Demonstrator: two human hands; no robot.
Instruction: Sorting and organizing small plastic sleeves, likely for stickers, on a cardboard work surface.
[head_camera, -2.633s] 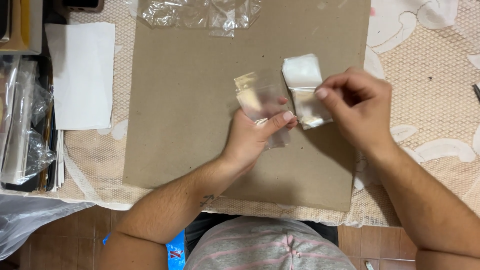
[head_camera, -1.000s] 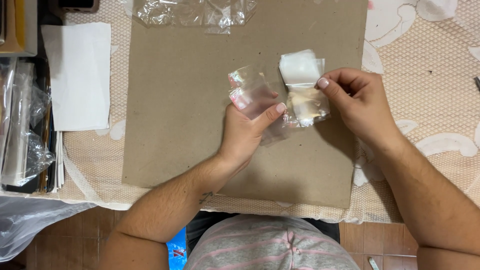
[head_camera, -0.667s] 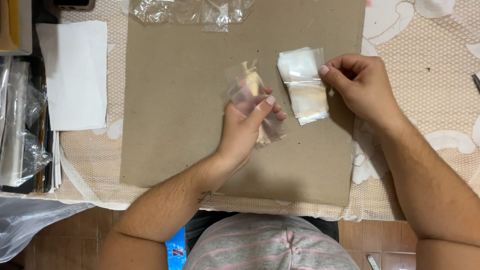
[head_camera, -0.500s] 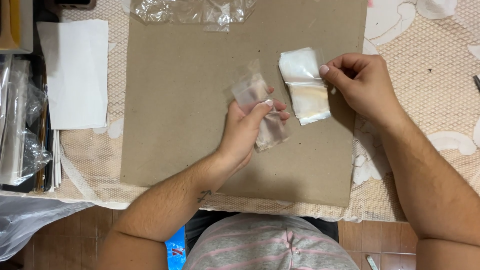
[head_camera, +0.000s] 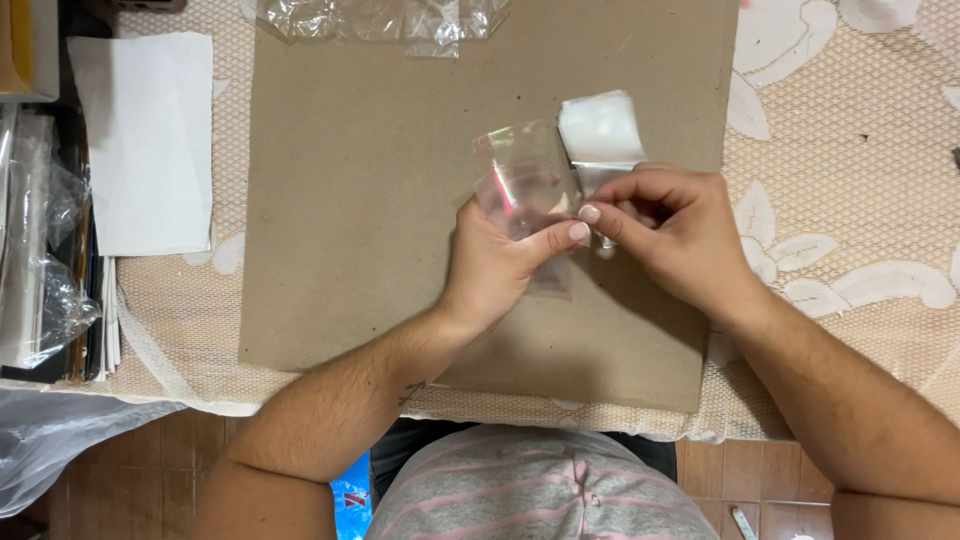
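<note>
My left hand (head_camera: 500, 268) pinches a small clear plastic bag (head_camera: 522, 185) between thumb and fingers, holding it upright over a brown cardboard sheet (head_camera: 380, 200). My right hand (head_camera: 670, 235) has its fingertips closed on the lower end of a small stack of white and clear bags (head_camera: 600, 135) lying on the cardboard. The two hands meet at the thumbs, right next to each other. The held bag looks empty, with a faint red streak on it.
A pile of crumpled clear plastic bags (head_camera: 385, 18) lies at the cardboard's far edge. A white paper sheet (head_camera: 150, 140) sits to the left, beside plastic-wrapped items (head_camera: 35, 240) at the table's left edge. A lace tablecloth (head_camera: 860, 170) covers the table.
My right hand has moved left along the white stack and now meets my left hand. My left hand has raised and turned its clear bag more upright.
</note>
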